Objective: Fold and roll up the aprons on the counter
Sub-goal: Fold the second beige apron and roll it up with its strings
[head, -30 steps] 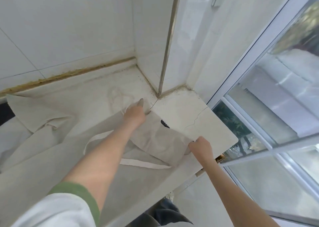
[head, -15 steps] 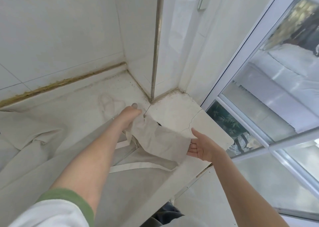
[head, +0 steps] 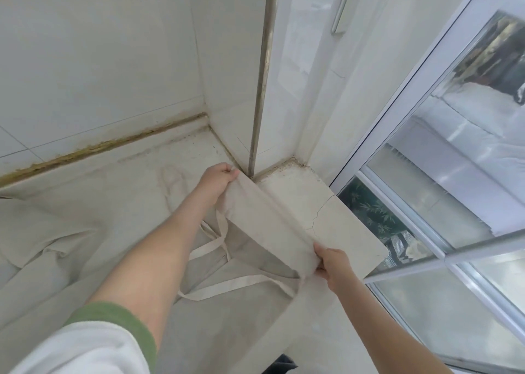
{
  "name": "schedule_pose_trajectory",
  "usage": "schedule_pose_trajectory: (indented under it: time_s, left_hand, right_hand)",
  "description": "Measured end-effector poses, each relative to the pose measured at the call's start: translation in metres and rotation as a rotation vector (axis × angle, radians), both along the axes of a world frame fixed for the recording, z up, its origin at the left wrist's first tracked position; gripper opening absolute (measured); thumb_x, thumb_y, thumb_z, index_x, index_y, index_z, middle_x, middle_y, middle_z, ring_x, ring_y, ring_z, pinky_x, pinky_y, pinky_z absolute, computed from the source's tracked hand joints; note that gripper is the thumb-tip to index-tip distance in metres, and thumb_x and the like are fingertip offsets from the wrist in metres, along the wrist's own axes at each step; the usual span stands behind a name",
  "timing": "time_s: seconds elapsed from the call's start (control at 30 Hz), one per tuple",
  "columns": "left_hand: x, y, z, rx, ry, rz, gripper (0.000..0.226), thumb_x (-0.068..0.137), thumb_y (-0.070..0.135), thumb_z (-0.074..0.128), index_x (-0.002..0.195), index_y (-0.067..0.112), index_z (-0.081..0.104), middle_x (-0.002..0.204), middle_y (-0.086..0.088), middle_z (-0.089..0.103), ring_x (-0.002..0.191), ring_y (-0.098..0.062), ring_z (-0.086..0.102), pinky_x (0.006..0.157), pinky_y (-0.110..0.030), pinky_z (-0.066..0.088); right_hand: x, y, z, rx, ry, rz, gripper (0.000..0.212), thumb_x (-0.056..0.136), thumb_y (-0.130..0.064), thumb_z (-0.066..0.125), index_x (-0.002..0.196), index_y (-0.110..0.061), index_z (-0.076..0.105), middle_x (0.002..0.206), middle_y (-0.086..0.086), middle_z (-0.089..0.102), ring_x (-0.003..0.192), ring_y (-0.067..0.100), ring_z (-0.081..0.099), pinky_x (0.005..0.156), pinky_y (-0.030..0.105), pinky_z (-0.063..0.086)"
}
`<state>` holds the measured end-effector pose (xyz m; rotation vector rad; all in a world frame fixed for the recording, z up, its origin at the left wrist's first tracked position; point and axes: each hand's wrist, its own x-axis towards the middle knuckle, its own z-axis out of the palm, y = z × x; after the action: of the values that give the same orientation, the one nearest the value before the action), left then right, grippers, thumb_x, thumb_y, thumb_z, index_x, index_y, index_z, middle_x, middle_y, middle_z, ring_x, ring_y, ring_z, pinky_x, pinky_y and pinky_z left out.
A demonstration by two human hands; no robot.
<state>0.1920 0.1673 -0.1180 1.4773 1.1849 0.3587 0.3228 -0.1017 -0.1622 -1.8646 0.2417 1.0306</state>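
Observation:
A beige apron [head: 264, 226] lies spread over the white counter [head: 335, 217], its pale straps [head: 227, 284] looping loose below its bib end. My left hand [head: 217, 179] pinches the far corner of that end, close to the wall corner. My right hand [head: 331, 262] grips the near corner by the counter's front edge. The cloth is stretched taut between both hands and lifted a little off the counter. The rest of the apron runs wrinkled to the left, partly hidden by my left arm.
More crumpled beige cloth [head: 42, 243] lies on the left. A metal pipe [head: 262, 75] stands in the tiled corner. The counter tile is cracked at the right [head: 319, 213]. A window [head: 440, 174] with a white frame bounds the right side.
My right hand was open beside the cloth half a second ago and now grips its near corner. My left hand has moved toward the wall corner, pulling the bib end straight.

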Motion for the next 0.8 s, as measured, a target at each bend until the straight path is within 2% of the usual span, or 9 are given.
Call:
schedule_pose_trajectory:
  time_s: [0.07, 0.1, 0.2, 0.27, 0.33, 0.43, 0.53, 0.67, 0.8]
  left_hand:
    - [0.012, 0.0, 0.003, 0.173, 0.109, -0.08, 0.019, 0.094, 0.023, 0.056, 0.076, 0.017, 0.053, 0.075, 0.003, 0.05, 0.077, -0.019, 0.047, 0.059, -0.027, 0.031]
    - [0.017, -0.001, 0.004, 0.205, 0.158, -0.119, 0.009, 0.094, 0.024, 0.054, 0.09, 0.016, 0.055, 0.083, 0.003, 0.053, 0.084, -0.02, 0.049, 0.062, -0.027, 0.034]
    - [0.029, -0.006, -0.003, 0.255, 0.328, -0.216, 0.049, 0.091, 0.027, 0.055, 0.136, 0.014, 0.038, 0.127, -0.005, 0.05, 0.119, -0.028, 0.046, 0.093, -0.036, 0.04]
    - [0.03, -0.014, -0.01, 0.477, 0.499, -0.318, 0.066, 0.09, 0.025, 0.054, 0.147, 0.016, 0.022, 0.15, -0.011, 0.03, 0.137, -0.03, 0.028, 0.111, -0.043, 0.026]
    - [0.029, -0.025, -0.017, 0.62, 0.535, -0.432, 0.073, 0.093, 0.025, 0.05, 0.152, 0.015, 0.009, 0.159, -0.011, 0.008, 0.146, -0.026, 0.009, 0.118, -0.044, 0.01]
    - [0.027, -0.044, -0.031, 0.67, 0.542, -0.583, 0.068, 0.098, 0.033, 0.042, 0.153, 0.016, 0.006, 0.161, -0.011, -0.005, 0.148, -0.024, -0.003, 0.119, -0.044, 0.001]
    - [0.021, -0.058, -0.043, 0.69, 0.546, -0.704, 0.056, 0.101, 0.029, 0.035, 0.153, 0.025, 0.014, 0.16, -0.011, -0.007, 0.148, -0.024, -0.006, 0.118, -0.043, -0.003]
    - [0.024, -0.066, -0.051, 0.827, 0.507, -0.812, 0.045, 0.104, 0.026, 0.031, 0.148, 0.034, 0.03, 0.161, -0.011, 0.002, 0.148, -0.023, 0.0, 0.117, -0.041, -0.001]
    - [0.042, -0.079, -0.052, 0.839, 0.456, -0.872, 0.04, 0.103, 0.028, 0.037, 0.142, 0.035, 0.042, 0.161, -0.008, 0.006, 0.147, -0.021, 0.004, 0.115, -0.036, -0.001]
  right_hand:
    - [-0.001, 0.004, -0.002, -0.082, -0.084, 0.088, 0.028, 0.093, -0.019, 0.059, 0.08, 0.005, 0.056, 0.07, 0.019, 0.062, 0.058, 0.031, 0.063, 0.05, 0.037, 0.056]
    - [-0.002, 0.005, -0.001, -0.164, -0.17, 0.171, 0.031, 0.091, -0.025, 0.06, 0.083, 0.004, 0.055, 0.073, 0.017, 0.064, 0.059, 0.03, 0.063, 0.055, 0.04, 0.056]
    - [-0.002, 0.005, 0.002, -0.307, -0.441, 0.341, 0.042, 0.082, -0.037, 0.068, 0.096, -0.006, 0.044, 0.089, 0.004, 0.054, 0.078, 0.02, 0.053, 0.067, 0.038, 0.045]
    - [-0.001, 0.005, 0.0, -0.325, -0.662, 0.47, 0.047, 0.08, -0.037, 0.07, 0.105, -0.009, 0.042, 0.101, 0.001, 0.049, 0.096, 0.022, 0.046, 0.08, 0.037, 0.041]
    - [0.003, 0.008, -0.006, -0.347, -0.807, 0.656, 0.039, 0.084, -0.034, 0.066, 0.111, -0.011, 0.048, 0.106, 0.001, 0.048, 0.105, 0.024, 0.044, 0.088, 0.037, 0.038]
    - [0.008, 0.011, -0.013, -0.308, -0.815, 0.788, 0.014, 0.09, -0.024, 0.057, 0.099, -0.013, 0.056, 0.094, -0.003, 0.05, 0.099, 0.023, 0.048, 0.084, 0.033, 0.037]
    - [0.013, 0.01, -0.012, -0.185, -0.683, 0.611, 0.005, 0.091, -0.018, 0.053, 0.095, -0.016, 0.055, 0.088, -0.002, 0.053, 0.089, 0.022, 0.052, 0.073, 0.031, 0.039]
    - [0.025, 0.001, -0.01, -0.05, -0.601, 0.55, 0.014, 0.094, -0.009, 0.049, 0.1, -0.017, 0.059, 0.088, 0.002, 0.06, 0.083, 0.016, 0.054, 0.069, 0.022, 0.039]
    - [0.038, -0.013, -0.01, 0.018, -0.597, 0.75, 0.04, 0.085, 0.007, 0.048, 0.102, -0.028, 0.058, 0.093, -0.001, 0.055, 0.086, 0.01, 0.05, 0.074, 0.01, 0.037]
